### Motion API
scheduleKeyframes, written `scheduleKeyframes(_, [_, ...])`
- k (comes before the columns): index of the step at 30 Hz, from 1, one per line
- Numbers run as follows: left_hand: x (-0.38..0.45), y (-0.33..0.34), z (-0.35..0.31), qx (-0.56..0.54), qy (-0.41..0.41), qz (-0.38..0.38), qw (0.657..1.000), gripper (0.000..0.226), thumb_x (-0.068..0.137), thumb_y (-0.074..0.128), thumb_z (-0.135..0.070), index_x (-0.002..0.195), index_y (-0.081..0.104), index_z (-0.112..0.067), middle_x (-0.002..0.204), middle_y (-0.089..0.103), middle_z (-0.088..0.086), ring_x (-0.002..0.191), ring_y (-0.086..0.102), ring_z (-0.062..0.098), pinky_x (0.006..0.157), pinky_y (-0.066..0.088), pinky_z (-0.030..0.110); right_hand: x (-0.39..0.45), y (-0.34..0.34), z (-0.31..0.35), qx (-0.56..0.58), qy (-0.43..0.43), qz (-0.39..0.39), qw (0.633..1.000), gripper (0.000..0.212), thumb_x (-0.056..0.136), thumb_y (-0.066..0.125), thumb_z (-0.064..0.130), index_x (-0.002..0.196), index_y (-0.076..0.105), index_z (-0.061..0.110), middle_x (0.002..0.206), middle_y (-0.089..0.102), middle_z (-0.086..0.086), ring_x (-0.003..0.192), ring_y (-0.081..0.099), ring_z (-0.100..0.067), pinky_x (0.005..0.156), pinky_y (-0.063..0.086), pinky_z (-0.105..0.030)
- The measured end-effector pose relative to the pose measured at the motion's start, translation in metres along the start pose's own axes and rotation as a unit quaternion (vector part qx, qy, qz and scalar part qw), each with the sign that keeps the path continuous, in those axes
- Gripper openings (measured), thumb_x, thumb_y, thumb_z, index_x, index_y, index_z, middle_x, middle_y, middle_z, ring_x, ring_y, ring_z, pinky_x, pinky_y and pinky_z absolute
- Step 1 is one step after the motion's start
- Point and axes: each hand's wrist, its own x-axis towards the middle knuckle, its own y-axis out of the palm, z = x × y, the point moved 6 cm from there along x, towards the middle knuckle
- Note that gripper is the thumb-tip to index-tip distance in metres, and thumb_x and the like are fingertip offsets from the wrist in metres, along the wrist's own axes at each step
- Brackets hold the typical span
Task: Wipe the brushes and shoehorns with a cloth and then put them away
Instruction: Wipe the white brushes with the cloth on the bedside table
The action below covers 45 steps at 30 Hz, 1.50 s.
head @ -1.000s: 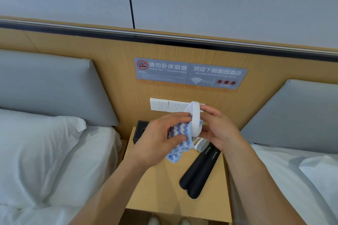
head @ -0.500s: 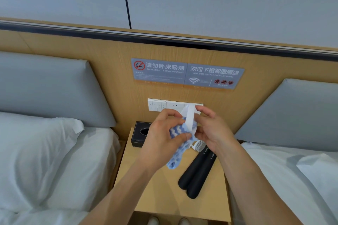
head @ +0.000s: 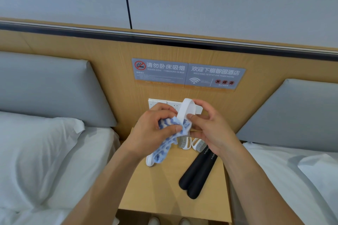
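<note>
Above the wooden nightstand (head: 164,197), between two beds, both hands work at chest height; the left hand (head: 155,129) has its fingers and thumb curled round a blue-and-white striped cloth (head: 165,144), which is bunched in the palm and hangs down toward the tabletop; the right hand (head: 210,129) pinches a white shoehorn (head: 185,110) between thumb and fingers, its curved end standing upright above both hands; the cloth is pressed against the lower part of that shoehorn, where the two hands meet; on the nightstand, just below the hands, lie two white brushes (head: 190,144) side by side, bristles partly visible; a further white brush (head: 150,161) lies at the left, half covered by the hanging cloth; two black shoehorns (head: 197,175) lie touching one another on the right half of the top, angled toward the near edge, their upper ends hidden beneath the right wrist; behind the hands a white switch panel (head: 157,103) is set in the wooden headboard wall (head: 109,56), with two grey notice plates (head: 188,74) above it; white pillows (head: 36,151) rest on the bed at the left.
</note>
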Motion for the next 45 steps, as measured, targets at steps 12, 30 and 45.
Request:
scheduleKeyframes(12, [0.003,-0.005,0.005,-0.056,-0.04,0.005,0.998,0.012,0.082,0.078,-0.023,0.087,0.077,-0.013,0.1,0.065,-0.006,0.087,0.065,0.01,0.082,0.055,0.035,-0.004,0.002,0.016,-0.146,-0.117,-0.035,0.982,0.051,0.09,0.068,0.003,0.118,0.065,0.045,0.121,0.064,0.003,0.107,0.069,-0.026,0.077,0.062,-0.049])
scheduleKeyframes(30, [0.024,-0.027,0.025,-0.113,-0.247,-0.012,0.962,0.049,0.072,0.082,-0.047,0.066,0.065,-0.001,0.06,0.05,0.012,0.053,0.048,0.02,0.049,0.04,0.025,-0.024,0.027,0.038,-0.444,-0.248,-0.054,0.859,0.081,0.086,0.074,0.013,0.153,0.035,0.035,0.147,0.053,0.012,0.133,0.048,-0.006,0.1,0.035,-0.01])
scheduleKeyframes(45, [0.01,-0.011,0.017,-0.087,-0.139,0.009,0.986,0.03,0.072,0.084,-0.033,0.079,0.073,-0.006,0.086,0.068,0.015,0.067,0.065,0.018,0.063,0.052,0.024,-0.014,0.007,0.019,-0.289,-0.152,-0.08,0.942,0.064,0.082,0.081,0.012,0.139,0.057,0.028,0.135,0.063,0.007,0.118,0.065,-0.015,0.096,0.056,-0.04])
